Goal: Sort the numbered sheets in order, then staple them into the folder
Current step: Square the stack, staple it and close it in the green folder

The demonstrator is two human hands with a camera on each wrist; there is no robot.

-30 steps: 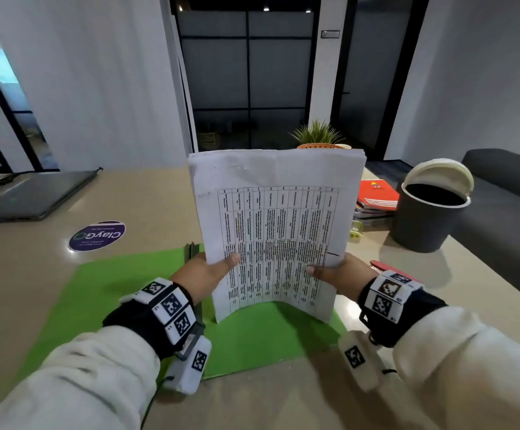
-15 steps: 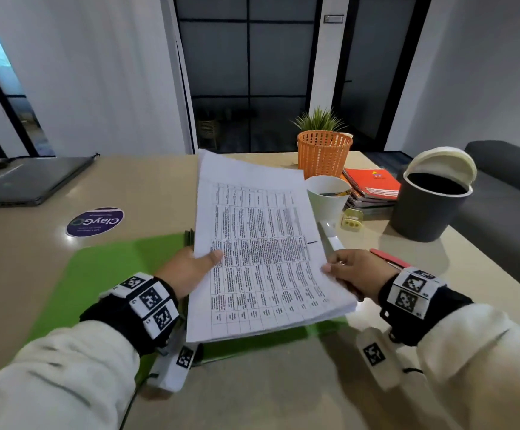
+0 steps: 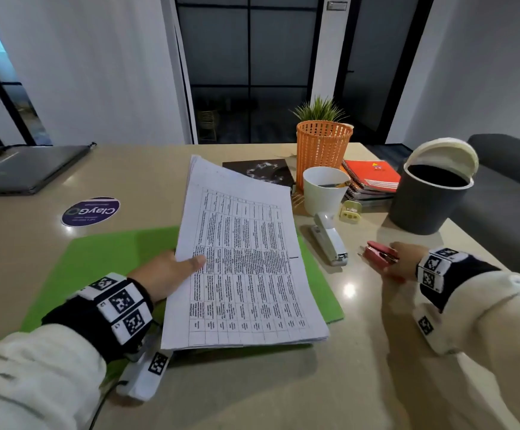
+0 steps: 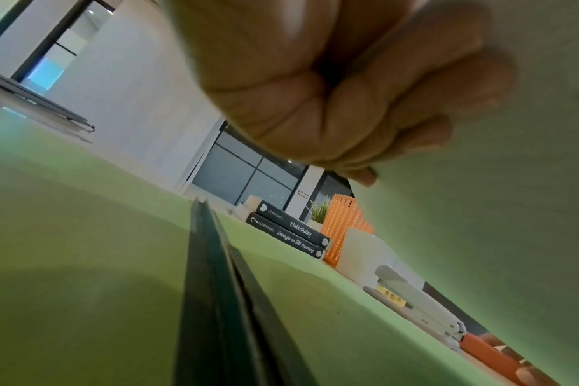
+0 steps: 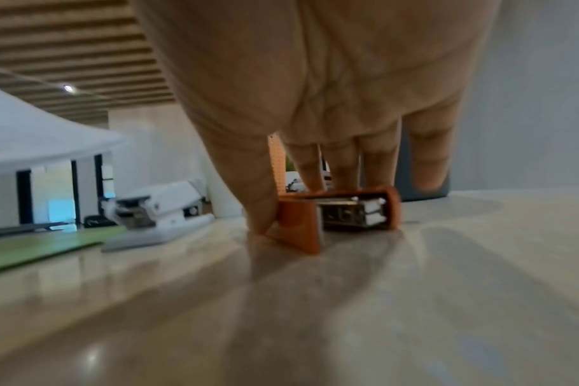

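Observation:
A stack of printed sheets (image 3: 243, 259) lies tilted over the open green folder (image 3: 97, 265), its left edge raised. My left hand (image 3: 187, 265) grips that left edge, thumb on top and fingers curled beneath, as the left wrist view shows (image 4: 347, 91). A dark clip strip (image 4: 222, 300) runs along the folder's (image 4: 83, 235) middle. My right hand (image 3: 402, 259) is on the table to the right, pinching a red stapler (image 3: 379, 254) between thumb and fingers. In the right wrist view the red stapler (image 5: 354, 211) sits on the tabletop under my right hand (image 5: 294, 198).
A white stapler (image 3: 330, 240) lies between the folder and the red one. Behind it stand a white cup (image 3: 323, 189), an orange mesh basket (image 3: 322, 147), notebooks (image 3: 371, 178) and a dark bin (image 3: 429, 200). A closed laptop (image 3: 26, 169) sits far left.
The sheets went from upright down onto the folder. My right hand let go of them and moved right onto the red stapler. The left hand kept its hold.

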